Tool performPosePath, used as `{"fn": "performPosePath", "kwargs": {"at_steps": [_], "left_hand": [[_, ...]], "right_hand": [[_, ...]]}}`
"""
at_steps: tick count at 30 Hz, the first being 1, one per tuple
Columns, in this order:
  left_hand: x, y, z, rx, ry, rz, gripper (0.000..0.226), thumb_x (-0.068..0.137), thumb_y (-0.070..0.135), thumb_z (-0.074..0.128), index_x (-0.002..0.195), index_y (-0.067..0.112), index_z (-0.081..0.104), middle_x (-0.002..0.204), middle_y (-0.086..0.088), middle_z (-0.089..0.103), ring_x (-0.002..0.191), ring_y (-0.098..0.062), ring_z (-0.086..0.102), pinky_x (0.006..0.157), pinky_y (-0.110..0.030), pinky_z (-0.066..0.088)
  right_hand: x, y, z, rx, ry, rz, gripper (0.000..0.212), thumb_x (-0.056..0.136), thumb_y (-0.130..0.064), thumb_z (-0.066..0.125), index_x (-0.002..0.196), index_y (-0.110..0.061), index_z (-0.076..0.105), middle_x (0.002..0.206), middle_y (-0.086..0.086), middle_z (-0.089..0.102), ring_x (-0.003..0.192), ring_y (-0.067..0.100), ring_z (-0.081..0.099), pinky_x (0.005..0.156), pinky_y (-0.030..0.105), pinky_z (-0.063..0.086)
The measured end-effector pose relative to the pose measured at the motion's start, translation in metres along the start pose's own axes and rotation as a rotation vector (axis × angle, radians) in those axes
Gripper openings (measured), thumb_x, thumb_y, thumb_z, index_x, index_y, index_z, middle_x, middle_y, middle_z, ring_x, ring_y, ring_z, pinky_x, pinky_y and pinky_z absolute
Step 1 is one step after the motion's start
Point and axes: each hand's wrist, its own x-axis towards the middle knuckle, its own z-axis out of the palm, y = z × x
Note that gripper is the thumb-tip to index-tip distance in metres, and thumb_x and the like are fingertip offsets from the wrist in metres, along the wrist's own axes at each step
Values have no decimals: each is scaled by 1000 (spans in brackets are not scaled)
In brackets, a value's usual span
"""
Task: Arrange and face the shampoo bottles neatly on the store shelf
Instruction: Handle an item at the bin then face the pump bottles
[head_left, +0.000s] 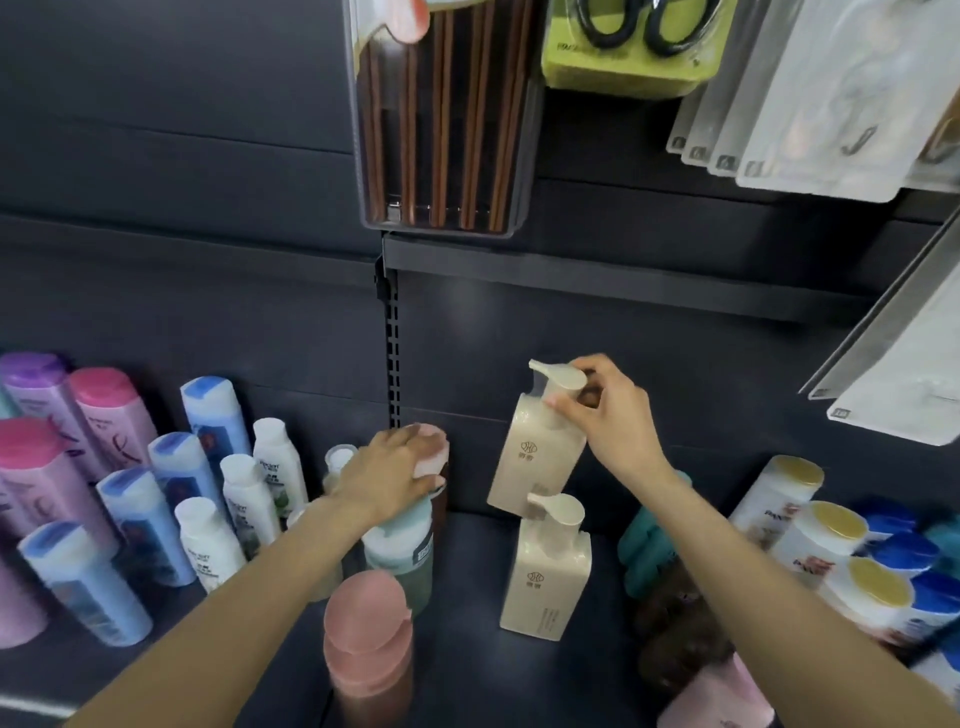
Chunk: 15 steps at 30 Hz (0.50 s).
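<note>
- Right hand (602, 415) is seen pinching the pump head of a beige pump bottle (535, 457), thumb and fingers curled round the cap, so that the bottle is held tilted above the shelf (467, 649) near the dark back panel.
- Left hand (395, 470) is laid over the top of a pink-capped bottle (434, 457), fingers curled round its cap; a teal-capped bottle (397, 551) stands just in front of it, under the wrist.
- The held bottle's long axis is leaned, its base swung down and to the left, its pump up and to the right; the spout is pointed left and the printed logo is turned toward the camera.
- A second beige pump bottle (548, 571) stands upright directly below and in front, its pump just beside the held bottle's lower corner; its logo is also turned forward and its spout left.
- The coming move is judged to turn on this relation: the held bottle needs to be righted and set down behind its twin, and the right hand is the nearer one.
- Rows of pink, blue and white bottles (156, 499) are ranged at the left, yellow- and blue-capped ones (841, 561) at the right.
</note>
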Motion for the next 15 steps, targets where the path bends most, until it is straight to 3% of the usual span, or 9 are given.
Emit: {"fn": "performPosePath", "kwargs": {"at_steps": [8, 15], "left_hand": [[1, -9, 12, 22, -116, -27, 62, 93, 54, 42, 148, 33, 23, 158, 3, 14, 143, -22, 17, 115, -39, 22], [3, -8, 15, 2, -108, -42, 60, 94, 51, 42, 148, 32, 23, 158, 4, 13, 144, -20, 16, 116, -38, 21]], "right_hand": [[1, 52, 19, -125, -108, 143, 23, 75, -7, 71, 94, -13, 59, 88, -2, 65, 84, 15, 62, 64, 10, 42], [-2, 69, 23, -144, -163, 231, 24, 72, -6, 74, 93, -10, 62, 88, 2, 67, 88, 18, 63, 74, 24, 48]]}}
